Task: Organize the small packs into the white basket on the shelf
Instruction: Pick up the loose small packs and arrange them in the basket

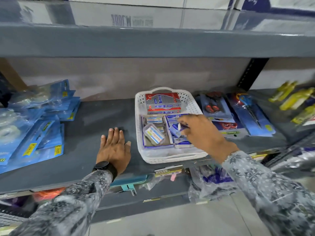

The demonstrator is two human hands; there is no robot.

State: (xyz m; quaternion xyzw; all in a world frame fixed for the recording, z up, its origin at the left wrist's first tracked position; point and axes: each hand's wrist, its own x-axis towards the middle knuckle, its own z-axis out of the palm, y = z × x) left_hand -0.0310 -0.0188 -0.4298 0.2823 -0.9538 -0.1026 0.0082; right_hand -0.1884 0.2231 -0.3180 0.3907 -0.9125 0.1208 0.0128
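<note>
A white perforated basket (172,156) stands on the grey shelf (95,123). At its back lie red and silver boxes (162,103). In front are open blue-edged cartons with small packs (154,134). My right hand (202,133) reaches over the basket's right half, its fingers pinched on a small blue and white pack (178,127). To the left of the basket, apart from it, my left hand (114,147) lies flat on the shelf, fingers spread and holding nothing, a black watch on the wrist.
Blue blister packs of tape (34,126) are piled at the left of the shelf. Carded scissors (214,106) and a carded tool (250,113) lie right of the basket, yellow packs (296,97) further right. Another shelf hangs overhead, and goods sit on the shelf below.
</note>
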